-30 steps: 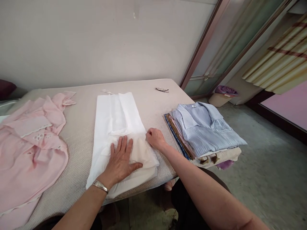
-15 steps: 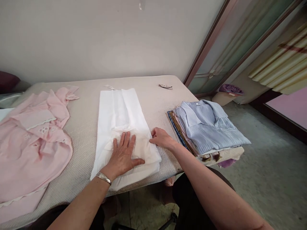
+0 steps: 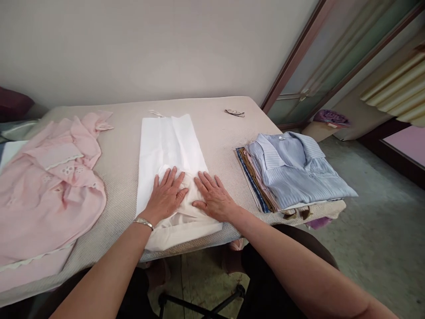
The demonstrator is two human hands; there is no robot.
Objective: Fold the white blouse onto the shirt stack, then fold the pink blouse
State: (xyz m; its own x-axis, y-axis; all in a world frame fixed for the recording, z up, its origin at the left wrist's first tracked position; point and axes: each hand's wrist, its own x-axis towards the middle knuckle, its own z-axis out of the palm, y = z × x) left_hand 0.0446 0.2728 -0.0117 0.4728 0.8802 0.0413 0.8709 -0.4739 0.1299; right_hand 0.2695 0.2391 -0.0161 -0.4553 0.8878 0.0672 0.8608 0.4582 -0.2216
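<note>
A white garment [image 3: 168, 146], folded into a long strip, lies on the beige mattress [image 3: 215, 133] in front of me. My left hand [image 3: 165, 196] rests flat on its near part with fingers spread, a silver bracelet on the wrist. My right hand [image 3: 214, 198] lies flat beside it on the same cloth, fingers stretched out. Neither hand holds anything.
A pink garment [image 3: 46, 181] is spread loosely at the left. A stack of folded clothes topped by a blue striped shirt [image 3: 295, 170] sits at the right near the mattress edge. A small clip-like object [image 3: 235, 113] lies at the far side. A sliding door [image 3: 318, 57] stands to the right.
My right hand left the cloth's right edge, opened, and now lies flat on the white garment beside my left hand. The left hand shifted slightly forward.
</note>
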